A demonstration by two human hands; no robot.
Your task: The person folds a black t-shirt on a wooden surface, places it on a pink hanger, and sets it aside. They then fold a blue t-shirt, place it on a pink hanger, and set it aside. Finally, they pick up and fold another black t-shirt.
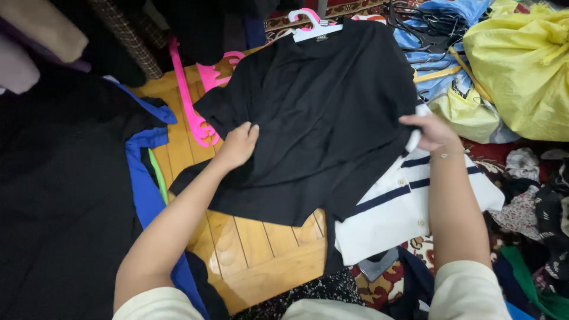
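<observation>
I am straightening the black shirt (320, 112), which hangs on a white hanger (314, 29) and lies spread above the wooden floor (261, 249). My left hand (237, 145) pinches its left edge, arm outstretched; my right hand (430, 131) grips the right hem, wrist bent. Smoothing it flat seems to call for an even pull outward.

The person is wearing a cream top with its sleeves pushed up above the elbows, leaving both forearms bare. The right hand (434, 131) is wearing a thin silver bracelet (446, 156) at the wrist. The left hand (239, 144) is wearing nothing.
</observation>
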